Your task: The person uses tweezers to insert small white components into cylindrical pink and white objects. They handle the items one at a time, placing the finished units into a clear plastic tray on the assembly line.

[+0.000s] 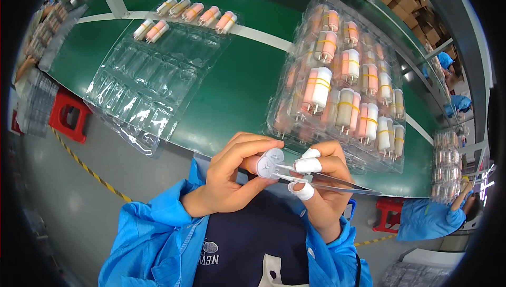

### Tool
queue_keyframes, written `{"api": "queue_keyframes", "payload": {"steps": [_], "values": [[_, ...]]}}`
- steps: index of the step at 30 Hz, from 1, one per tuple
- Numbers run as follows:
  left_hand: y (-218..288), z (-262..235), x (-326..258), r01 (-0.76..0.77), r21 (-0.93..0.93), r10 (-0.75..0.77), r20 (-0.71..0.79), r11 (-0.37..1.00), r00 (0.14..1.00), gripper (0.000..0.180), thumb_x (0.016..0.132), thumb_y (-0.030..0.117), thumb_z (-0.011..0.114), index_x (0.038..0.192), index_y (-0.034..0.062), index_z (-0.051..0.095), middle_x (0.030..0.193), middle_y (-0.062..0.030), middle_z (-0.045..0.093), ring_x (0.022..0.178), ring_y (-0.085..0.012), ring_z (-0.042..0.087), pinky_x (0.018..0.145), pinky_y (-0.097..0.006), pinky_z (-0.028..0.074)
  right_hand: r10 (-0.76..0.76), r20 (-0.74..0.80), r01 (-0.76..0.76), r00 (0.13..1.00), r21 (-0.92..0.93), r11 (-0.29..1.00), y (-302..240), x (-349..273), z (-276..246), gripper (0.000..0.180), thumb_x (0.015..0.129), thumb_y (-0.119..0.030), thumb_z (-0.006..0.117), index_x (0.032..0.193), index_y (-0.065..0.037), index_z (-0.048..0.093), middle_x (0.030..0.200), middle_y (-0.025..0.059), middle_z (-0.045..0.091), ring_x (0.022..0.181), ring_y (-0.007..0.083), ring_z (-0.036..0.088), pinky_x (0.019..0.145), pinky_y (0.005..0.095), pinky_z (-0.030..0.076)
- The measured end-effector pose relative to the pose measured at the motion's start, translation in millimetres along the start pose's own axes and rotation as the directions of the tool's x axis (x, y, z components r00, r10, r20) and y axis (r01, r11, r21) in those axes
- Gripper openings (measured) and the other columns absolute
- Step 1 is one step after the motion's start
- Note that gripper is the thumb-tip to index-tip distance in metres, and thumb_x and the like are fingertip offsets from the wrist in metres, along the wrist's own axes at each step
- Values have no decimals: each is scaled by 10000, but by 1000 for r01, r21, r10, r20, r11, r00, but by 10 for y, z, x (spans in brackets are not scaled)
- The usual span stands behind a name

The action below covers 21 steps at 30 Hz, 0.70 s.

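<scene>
Left hand (230, 175) holds a tube bundle (266, 166), right hand (328, 188) pinching tweezers (309, 179).

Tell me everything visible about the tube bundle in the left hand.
The tube bundle is held in the left hand, between thumb and fingers, near the picture's middle, its body mostly hidden. A pinkish side shows; the pale, round, plastic-looking ends face the right hand. The pale tips of a tweezer-like tool point at them; whether they touch is unclear.
</scene>
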<state>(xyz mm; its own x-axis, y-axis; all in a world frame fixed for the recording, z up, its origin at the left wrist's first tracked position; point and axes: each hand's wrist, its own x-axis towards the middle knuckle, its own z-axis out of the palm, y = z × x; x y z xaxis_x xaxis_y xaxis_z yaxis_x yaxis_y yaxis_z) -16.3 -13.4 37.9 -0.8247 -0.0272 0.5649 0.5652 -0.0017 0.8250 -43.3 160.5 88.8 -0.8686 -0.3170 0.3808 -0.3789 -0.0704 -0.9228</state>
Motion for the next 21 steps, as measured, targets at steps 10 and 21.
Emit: {"api": "queue_keyframes", "payload": {"steps": [10,21], "values": [[-66,45,42,-37,53,33,81,998,996,520,736,-49,725,1215,-71,524,1159,-227,586,1053,-261,579,850,-318,500,-63,-38,64,997,21,998,-45,-18,-65,253,751,8,748,988,45,667,936,205,690,812,235,696,710,315,555],[-79,52,32,-20,108,12,68,994,998,526,692,-94,695,1196,-60,549,1152,-220,588,1044,-269,586,822,-322,516,-71,16,71,997,-32,997,18,26,-43,204,775,5,731,969,37,676,905,183,702,799,223,692,694,302,546]]}}
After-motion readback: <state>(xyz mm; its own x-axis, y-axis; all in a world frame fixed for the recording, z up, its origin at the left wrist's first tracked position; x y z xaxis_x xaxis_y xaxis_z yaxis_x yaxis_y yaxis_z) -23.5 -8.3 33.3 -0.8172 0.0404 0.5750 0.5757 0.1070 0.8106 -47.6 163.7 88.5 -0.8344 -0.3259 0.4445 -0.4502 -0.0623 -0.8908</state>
